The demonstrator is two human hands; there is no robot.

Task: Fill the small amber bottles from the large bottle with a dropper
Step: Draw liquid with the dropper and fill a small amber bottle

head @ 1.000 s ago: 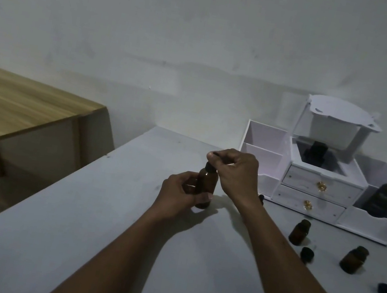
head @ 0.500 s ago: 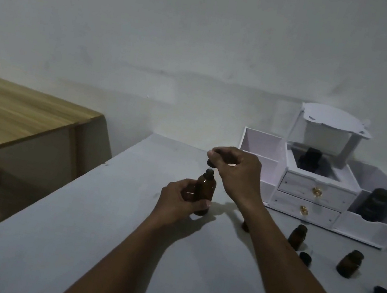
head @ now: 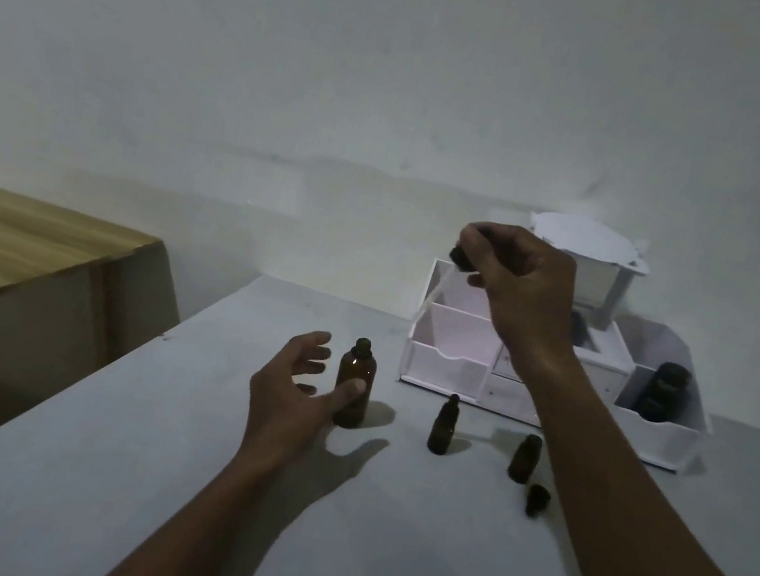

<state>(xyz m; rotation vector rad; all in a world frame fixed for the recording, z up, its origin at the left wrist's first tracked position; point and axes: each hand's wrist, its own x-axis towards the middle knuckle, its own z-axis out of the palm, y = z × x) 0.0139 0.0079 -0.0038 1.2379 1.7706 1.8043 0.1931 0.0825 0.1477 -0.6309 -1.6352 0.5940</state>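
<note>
On the grey table (head: 136, 448) in front of me, the large amber bottle (head: 356, 370) is standing upright with no cap on. My left hand (head: 294, 389) is hovering just beside it, fingers spread and loose, not wrapping it. The thumb tip is lying across the bottle's front, touching as far as I can tell. My right hand (head: 521, 282) is hanging raised above the table, well apart from the left, in front of the white organizer (head: 445, 368). It is pinching the dropper (head: 458, 257) by its dark cap, and the clear glass tube is pointing down and leftward. I cannot tell whether it is holding any liquid. Right of the large bottle, the first small bottle (head: 443, 426) is standing upright, and the second small bottle (head: 524, 458) is standing near it, partly behind my right forearm. A loose dark cap (head: 537, 499) is lying just beside the second one. A dark jar (head: 667, 391) is sitting in the organizer's right compartment. A wooden table (head: 21, 235) is showing at far left.
</note>
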